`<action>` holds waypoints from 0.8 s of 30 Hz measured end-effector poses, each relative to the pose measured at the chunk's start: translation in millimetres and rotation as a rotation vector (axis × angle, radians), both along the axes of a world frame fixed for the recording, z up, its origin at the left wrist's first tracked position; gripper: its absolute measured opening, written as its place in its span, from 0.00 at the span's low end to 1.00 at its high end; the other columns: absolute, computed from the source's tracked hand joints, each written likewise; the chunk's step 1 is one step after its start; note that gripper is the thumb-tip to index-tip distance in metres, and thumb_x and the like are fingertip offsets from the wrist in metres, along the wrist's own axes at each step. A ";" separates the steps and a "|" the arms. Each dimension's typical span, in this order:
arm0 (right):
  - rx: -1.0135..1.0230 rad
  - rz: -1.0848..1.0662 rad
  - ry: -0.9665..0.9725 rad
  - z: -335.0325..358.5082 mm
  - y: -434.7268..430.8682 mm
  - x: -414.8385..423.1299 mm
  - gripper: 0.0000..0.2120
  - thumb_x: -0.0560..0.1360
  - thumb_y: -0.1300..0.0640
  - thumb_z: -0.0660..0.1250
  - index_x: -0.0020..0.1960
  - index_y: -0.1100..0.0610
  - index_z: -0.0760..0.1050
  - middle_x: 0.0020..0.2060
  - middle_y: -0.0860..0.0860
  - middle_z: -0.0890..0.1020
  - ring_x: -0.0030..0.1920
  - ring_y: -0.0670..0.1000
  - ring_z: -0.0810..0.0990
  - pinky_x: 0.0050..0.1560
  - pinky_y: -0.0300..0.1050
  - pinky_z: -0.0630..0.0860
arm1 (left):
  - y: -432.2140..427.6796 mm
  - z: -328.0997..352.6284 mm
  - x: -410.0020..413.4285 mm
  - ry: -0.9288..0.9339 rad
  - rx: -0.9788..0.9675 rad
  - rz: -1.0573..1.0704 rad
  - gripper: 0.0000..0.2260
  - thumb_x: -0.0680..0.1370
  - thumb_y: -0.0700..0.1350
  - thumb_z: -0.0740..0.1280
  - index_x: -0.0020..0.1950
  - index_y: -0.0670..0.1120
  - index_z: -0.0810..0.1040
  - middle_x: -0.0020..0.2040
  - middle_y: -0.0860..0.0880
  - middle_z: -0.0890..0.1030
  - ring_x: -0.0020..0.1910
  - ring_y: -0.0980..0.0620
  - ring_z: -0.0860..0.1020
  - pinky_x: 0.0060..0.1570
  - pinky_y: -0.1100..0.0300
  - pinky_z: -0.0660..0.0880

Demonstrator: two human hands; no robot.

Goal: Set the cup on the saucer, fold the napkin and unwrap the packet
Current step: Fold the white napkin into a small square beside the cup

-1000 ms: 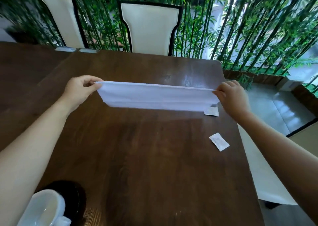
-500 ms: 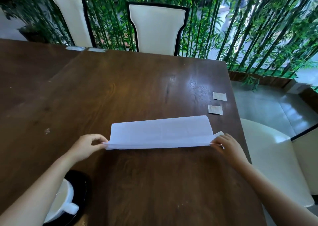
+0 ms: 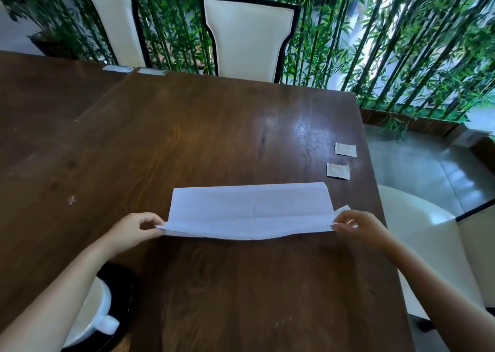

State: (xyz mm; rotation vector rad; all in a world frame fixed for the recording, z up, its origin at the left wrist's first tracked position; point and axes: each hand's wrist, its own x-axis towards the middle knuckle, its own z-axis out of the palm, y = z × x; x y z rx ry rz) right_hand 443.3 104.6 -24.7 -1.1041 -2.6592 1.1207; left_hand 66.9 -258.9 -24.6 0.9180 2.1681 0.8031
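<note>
Left hand [image 3: 134,231]: I see thumb and fingertips closed together, pinching the near-left corner of the napkin; the other fingers are curled in.
Right hand [image 3: 359,227]: thumb and fingertips pressed together on the near-right corner; I see no gap between them.
Napkin [image 3: 249,209]: white, folded into a long strip, lying mid-table between the hands; a loose flap pokes out past its right end.
Cup [image 3: 91,311]: white, seated on the saucer, partly hidden by my left forearm.
Saucer [image 3: 123,298]: black, at the near-left table edge.
Near packet [image 3: 338,171]: flat on the table, just beyond the napkin's right end.
Far packet [image 3: 345,149]: flat, just behind the near one.
Table [image 3: 214,284]: dark wood.
</note>
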 end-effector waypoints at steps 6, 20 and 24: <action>-0.232 -0.179 0.091 13.6 31.6 -28.7 0.05 0.71 0.54 0.72 0.38 0.54 0.81 0.32 0.49 0.80 0.34 0.46 0.76 0.39 0.40 0.71 | 25.7 -3.0 -18.2 -0.315 0.224 0.349 0.04 0.71 0.43 0.72 0.45 0.46 0.82 0.47 0.47 0.82 0.51 0.49 0.77 0.59 0.51 0.69; -0.025 -0.553 0.070 -33.7 42.7 -112.8 0.09 0.77 0.59 0.57 0.45 0.63 0.74 0.42 0.59 0.79 0.42 0.56 0.73 0.40 0.44 0.66 | 111.2 -56.4 -18.3 0.143 0.135 0.694 0.07 0.78 0.42 0.62 0.51 0.42 0.76 0.51 0.42 0.80 0.46 0.47 0.74 0.45 0.56 0.68; 0.123 -0.562 -0.018 -48.1 36.4 -121.2 0.08 0.78 0.60 0.55 0.49 0.64 0.70 0.49 0.62 0.79 0.48 0.63 0.77 0.43 0.47 0.66 | 117.0 -65.1 -13.3 0.379 0.081 0.632 0.06 0.78 0.40 0.59 0.51 0.41 0.75 0.49 0.41 0.79 0.43 0.47 0.73 0.42 0.55 0.66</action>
